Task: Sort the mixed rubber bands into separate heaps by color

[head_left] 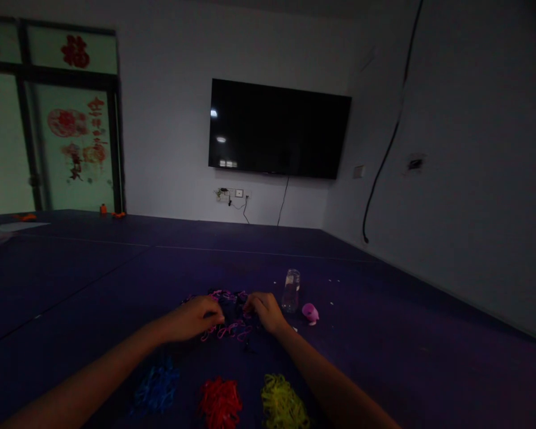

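Yellow bands lie before both hands' fingers, curled at pink bands.

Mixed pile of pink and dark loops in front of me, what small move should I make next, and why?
Probably ease one of the pink loops away from the dark loops with your left hand, which is right beside them. The two colours lie mingled, while the blue pile, red pile and yellow pile each look single-coloured.
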Available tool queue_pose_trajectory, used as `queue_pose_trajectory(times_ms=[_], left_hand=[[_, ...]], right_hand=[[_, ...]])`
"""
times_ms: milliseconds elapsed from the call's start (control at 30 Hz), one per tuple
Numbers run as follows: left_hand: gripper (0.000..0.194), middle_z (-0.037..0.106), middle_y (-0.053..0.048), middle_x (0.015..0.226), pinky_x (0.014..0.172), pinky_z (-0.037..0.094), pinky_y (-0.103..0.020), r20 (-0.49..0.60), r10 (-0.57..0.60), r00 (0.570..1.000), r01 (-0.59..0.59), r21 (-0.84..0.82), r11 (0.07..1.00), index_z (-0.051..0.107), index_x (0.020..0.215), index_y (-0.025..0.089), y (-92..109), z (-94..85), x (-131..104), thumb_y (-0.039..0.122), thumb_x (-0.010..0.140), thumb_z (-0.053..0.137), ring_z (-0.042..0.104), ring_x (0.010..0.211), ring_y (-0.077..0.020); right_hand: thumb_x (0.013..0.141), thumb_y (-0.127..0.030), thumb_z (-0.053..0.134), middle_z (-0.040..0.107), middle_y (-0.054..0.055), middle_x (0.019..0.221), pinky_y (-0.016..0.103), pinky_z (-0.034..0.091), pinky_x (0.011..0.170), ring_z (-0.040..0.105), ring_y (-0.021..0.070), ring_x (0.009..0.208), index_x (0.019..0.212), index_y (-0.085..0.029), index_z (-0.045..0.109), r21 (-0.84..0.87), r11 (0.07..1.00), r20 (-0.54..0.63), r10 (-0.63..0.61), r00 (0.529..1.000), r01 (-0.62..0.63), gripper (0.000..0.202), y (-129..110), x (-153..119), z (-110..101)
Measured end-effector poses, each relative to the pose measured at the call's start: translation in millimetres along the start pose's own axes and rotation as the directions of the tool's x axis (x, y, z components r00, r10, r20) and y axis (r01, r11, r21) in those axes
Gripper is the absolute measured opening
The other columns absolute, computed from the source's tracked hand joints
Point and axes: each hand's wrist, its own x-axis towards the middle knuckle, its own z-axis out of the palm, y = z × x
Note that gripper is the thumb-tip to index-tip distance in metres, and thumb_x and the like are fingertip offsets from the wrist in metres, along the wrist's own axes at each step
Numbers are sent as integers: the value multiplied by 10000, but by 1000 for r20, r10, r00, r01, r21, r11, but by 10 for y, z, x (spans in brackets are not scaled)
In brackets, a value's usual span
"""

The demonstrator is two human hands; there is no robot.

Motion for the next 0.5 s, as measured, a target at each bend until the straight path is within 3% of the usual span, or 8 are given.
queue_pose_trajectory(times_ms=[100,233,367,500], left_hand=[[216,656,-43,1010,875,381,-300,83,161,984,-176,232,957,662,931,208,14,163,-22,274,856,470,543,987,-192],[300,525,-10,1270,994,289,-372,199,143,970,-206,347,915,550,1156,277,3,249,-73,239,884,428,370,1226,-211],[296,555,-12,1236,993,297,-380,222,95,970,-180,405,896,548,1156,272,-53,224,-77,239,884,435,375,1228,-216],[279,572,-47,1202,959,334,-373,129,131,983,-178,484,857,566,1129,249,-173,167,-65,249,884,432,472,1138,-208]], right_hand=[[879,-384,331,659,47,737,245,442,655,601,153,710,743,-148,653,56,998,-39,-34,999,36,422,-28,5,60],[877,-477,326,668,51,780,255,443,670,603,159,729,800,-161,653,47,998,-83,-43,996,48,461,-56,0,123],[871,-523,298,596,12,505,223,407,507,539,121,456,683,-159,614,19,996,-141,84,986,-83,517,-34,-10,125],[857,-550,290,524,-3,390,205,355,407,459,101,331,578,-153,555,99,978,-11,188,982,-186,553,11,-6,147]])
